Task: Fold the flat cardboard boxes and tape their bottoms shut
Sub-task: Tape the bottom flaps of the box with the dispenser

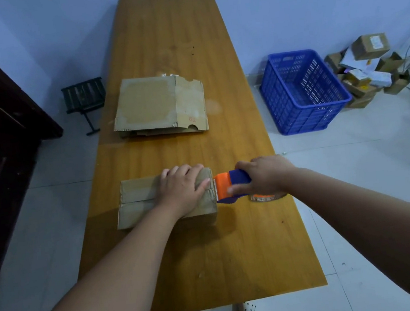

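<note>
The box point(139, 203) sits on the worktop point(212, 258), with flat boxes point(158, 104) beyond it. The left hand point(182, 189) lies flat on the box, pinning its flaps. The right hand point(266, 176) grips the tape gun point(224, 185) at the box's right edge. Hold the flaps level and run the tape straight along the seam.

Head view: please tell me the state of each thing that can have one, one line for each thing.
left hand: flat, pressing on the folded box.
folded box: assembled, flaps closed, on the table.
right hand: grips the tape dispenser.
tape dispenser: held at the box's right edge.
flat cardboard: unfolded, lying further along the table.
blue crate: upright on the floor.
</note>
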`<state>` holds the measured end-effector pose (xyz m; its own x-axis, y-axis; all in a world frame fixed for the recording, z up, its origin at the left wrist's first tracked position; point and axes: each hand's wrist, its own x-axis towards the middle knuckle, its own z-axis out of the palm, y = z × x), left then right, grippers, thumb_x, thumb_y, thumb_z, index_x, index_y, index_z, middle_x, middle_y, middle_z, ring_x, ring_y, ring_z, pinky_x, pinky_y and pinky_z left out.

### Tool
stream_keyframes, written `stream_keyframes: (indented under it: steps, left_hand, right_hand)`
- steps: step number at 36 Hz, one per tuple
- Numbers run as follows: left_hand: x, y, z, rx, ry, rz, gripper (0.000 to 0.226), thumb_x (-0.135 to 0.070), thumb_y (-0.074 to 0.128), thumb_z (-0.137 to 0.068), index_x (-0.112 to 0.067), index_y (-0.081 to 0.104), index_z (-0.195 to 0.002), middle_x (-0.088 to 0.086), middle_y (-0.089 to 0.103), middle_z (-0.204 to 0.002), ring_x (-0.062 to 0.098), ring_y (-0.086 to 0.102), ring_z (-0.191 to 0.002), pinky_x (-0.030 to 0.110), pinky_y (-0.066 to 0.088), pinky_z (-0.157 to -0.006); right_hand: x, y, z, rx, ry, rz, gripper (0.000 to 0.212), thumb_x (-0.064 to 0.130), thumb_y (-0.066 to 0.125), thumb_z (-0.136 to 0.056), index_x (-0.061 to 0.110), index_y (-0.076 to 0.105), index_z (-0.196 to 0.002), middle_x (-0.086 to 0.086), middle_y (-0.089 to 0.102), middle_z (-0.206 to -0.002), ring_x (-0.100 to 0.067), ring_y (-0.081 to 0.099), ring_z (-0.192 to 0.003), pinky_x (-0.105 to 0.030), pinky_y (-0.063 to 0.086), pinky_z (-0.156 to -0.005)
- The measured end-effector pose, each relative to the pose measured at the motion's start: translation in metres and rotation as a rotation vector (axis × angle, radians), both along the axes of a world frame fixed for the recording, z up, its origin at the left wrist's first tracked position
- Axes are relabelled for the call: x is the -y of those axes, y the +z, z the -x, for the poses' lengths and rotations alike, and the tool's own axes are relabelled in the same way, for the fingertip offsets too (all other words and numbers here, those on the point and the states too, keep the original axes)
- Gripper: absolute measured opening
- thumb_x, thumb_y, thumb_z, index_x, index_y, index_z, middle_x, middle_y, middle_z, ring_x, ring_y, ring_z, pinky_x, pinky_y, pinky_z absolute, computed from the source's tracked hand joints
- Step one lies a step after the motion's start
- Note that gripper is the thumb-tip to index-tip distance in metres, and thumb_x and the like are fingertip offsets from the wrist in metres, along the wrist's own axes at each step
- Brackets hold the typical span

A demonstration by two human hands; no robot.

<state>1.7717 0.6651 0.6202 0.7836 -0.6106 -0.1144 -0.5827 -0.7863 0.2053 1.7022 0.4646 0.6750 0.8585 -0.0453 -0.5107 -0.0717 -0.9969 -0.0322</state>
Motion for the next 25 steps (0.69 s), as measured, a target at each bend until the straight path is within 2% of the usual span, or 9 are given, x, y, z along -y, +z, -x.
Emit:
stream_keyframes:
  steps: [2,6,8,12,16,25]
  left_hand:
    - [0.0,-0.001,0.0,0.007,-0.003,0.001,0.053,-0.055,0.028,-0.096,-0.027,0.037,-0.14,-0.003,0.049,-0.133,0.016,0.044,-0.121,0.036,0.027,-0.105]
    - [0.0,-0.002,0.0,0.017,-0.001,0.008,0.053,-0.056,0.029,-0.096,-0.027,0.037,-0.139,-0.003,0.05,-0.131,0.015,0.045,-0.119,0.036,0.028,-0.104]
    - [0.0,-0.002,-0.001,0.022,-0.003,0.012,0.053,-0.056,0.029,-0.095,-0.028,0.038,-0.139,-0.003,0.051,-0.13,0.015,0.046,-0.118,0.036,0.029,-0.104]
    - [0.0,-0.001,-0.001,0.023,-0.012,0.01,0.054,-0.058,0.025,-0.095,-0.028,0.038,-0.138,-0.004,0.051,-0.131,0.015,0.046,-0.119,0.036,0.028,-0.103]
    - [-0.001,-0.003,-0.001,0.029,-0.014,0.018,0.052,-0.058,0.027,-0.095,-0.029,0.039,-0.137,-0.005,0.052,-0.129,0.015,0.047,-0.117,0.036,0.03,-0.102]
    - [-0.004,-0.004,-0.002,0.028,-0.027,0.078,0.051,-0.057,0.029,-0.095,-0.028,0.043,-0.134,-0.005,0.055,-0.124,0.013,0.049,-0.112,0.035,0.03,-0.099]
  right_hand:
    - [-0.004,0.003,-0.008,-0.01,-0.009,-0.01,0.067,0.079,0.026,-0.083,0.026,0.051,-0.118,0.002,0.059,-0.092,-0.016,0.056,-0.084,-0.029,0.043,-0.065]
    - [-0.006,0.009,-0.026,-0.155,-0.055,-0.036,0.063,0.073,0.036,-0.087,0.025,0.055,-0.124,-0.001,0.058,-0.106,-0.019,0.055,-0.093,-0.033,0.046,-0.077]
    - [-0.009,0.013,-0.035,-0.254,-0.078,-0.05,0.065,0.073,0.041,-0.085,0.023,0.054,-0.123,-0.002,0.06,-0.106,-0.021,0.056,-0.095,-0.034,0.045,-0.078]
    - [-0.017,0.018,-0.051,-0.398,-0.087,-0.055,0.061,0.072,0.05,-0.081,0.018,0.056,-0.109,-0.002,0.059,-0.096,-0.022,0.057,-0.088,-0.034,0.043,-0.072]
    - [-0.018,0.021,-0.063,-0.527,-0.143,-0.097,0.049,0.068,0.059,-0.079,0.02,0.054,-0.087,-0.003,0.061,-0.093,-0.023,0.06,-0.085,-0.033,0.047,-0.072]
    - [-0.027,0.04,-0.071,-0.674,-0.172,-0.108,0.036,0.053,0.061,-0.086,0.017,0.054,-0.09,-0.005,0.06,-0.094,-0.022,0.057,-0.081,-0.031,0.045,-0.065]
